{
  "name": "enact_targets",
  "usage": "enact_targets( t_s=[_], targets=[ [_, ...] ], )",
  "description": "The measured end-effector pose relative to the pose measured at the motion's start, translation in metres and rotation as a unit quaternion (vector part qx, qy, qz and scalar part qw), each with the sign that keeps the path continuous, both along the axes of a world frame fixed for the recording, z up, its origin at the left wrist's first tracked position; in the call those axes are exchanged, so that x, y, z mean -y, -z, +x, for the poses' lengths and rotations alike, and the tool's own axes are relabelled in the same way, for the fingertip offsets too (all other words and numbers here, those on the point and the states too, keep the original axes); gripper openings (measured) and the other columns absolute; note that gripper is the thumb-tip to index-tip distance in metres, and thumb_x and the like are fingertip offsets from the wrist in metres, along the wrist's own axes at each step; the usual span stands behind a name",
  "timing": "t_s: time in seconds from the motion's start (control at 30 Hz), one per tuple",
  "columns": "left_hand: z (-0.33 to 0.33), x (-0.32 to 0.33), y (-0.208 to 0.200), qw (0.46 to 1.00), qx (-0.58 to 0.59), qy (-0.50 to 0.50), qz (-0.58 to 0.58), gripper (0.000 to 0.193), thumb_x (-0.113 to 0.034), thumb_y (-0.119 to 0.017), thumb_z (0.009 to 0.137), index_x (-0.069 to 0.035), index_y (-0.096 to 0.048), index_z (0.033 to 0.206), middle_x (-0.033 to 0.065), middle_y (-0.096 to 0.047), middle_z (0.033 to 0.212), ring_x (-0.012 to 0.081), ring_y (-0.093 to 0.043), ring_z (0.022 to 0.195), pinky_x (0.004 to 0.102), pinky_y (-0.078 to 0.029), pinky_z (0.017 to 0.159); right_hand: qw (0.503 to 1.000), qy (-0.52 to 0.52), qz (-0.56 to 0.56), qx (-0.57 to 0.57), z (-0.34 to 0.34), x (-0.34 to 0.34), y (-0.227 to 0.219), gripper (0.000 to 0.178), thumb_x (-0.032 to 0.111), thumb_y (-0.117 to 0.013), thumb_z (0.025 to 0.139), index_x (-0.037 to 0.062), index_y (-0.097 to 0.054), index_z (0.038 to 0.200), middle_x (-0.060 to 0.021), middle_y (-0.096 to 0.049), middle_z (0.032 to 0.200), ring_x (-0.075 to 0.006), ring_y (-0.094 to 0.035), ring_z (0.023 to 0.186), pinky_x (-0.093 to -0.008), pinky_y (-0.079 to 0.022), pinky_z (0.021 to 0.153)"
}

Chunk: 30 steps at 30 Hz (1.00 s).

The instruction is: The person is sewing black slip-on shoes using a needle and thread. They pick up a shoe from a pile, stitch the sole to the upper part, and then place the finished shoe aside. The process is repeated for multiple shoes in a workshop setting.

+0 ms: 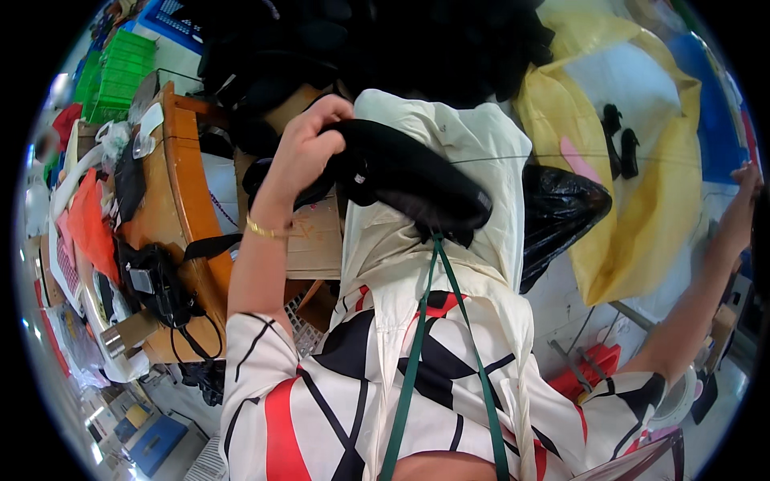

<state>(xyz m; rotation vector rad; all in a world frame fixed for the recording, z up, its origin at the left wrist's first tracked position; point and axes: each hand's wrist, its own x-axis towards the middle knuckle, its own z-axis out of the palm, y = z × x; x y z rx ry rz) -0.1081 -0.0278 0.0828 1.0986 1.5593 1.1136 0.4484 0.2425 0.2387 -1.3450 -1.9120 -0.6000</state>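
Note:
My left hand (309,144), with a gold bracelet at its wrist, grips one end of a soft black shoe (409,172) above my lap. The shoe lies tilted, its opening toward me and its other end pointing right. A thin dark thread (553,156) runs taut from the shoe across to the right. Far out at the right edge, my right hand (747,178) is raised with its fingers closed at the thread's end. Whether a needle is there is too small to tell. Under the shoe, a cream apron (473,132) covers my lap.
A yellow bag (597,268) with black shoes on it stands at the right, beside a black plastic bag (561,208). Dark items (377,48) are heaped ahead. At the left are a wooden table (168,216), a black bag (156,280) and green crates (120,72). A green cord (409,377) hangs down my front.

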Motion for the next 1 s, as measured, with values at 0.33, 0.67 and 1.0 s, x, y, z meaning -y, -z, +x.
enact_targets(
  t_s=[0.33,0.67,1.0],
  targets=[
    [0.017,-0.009,0.062,0.905,-0.416,-0.068,0.053,0.032,-0.035,-0.062,0.090,-0.003,-0.067,0.091,0.0178,-0.066,0.087,0.0343,-0.065,0.087,0.0419,-0.052,0.075,0.932,0.002,-0.271,-0.240,-0.030,0.036,0.154,0.022,0.025,-0.056,0.101,0.0041,-0.060,0.106,-0.0017,-0.058,0.077,-0.0092,-0.056,0.074,-0.0249,-0.047,0.071],
    [0.047,0.041,0.055,0.970,-0.212,-0.049,-0.107,0.033,-0.031,-0.073,0.084,-0.001,-0.061,0.090,0.0163,-0.063,0.085,0.0309,-0.062,0.077,0.0397,-0.049,0.069,0.715,-0.355,-0.560,-0.221,-0.281,0.138,0.232,0.022,0.010,-0.065,0.092,0.0025,-0.062,0.112,-0.0055,-0.063,0.098,-0.0144,-0.060,0.089,-0.0283,-0.049,0.083],
    [0.056,0.055,0.075,0.962,-0.245,-0.096,0.071,0.023,-0.010,-0.075,0.080,-0.002,-0.056,0.091,0.0133,-0.061,0.083,0.0298,-0.060,0.073,0.0367,-0.049,0.063,0.670,-0.524,-0.524,-0.049,-0.359,0.177,0.215,0.019,0.009,-0.071,0.083,0.0042,-0.066,0.101,-0.0120,-0.057,0.086,-0.0326,-0.058,0.082,-0.0404,-0.048,0.071]
  ],
)
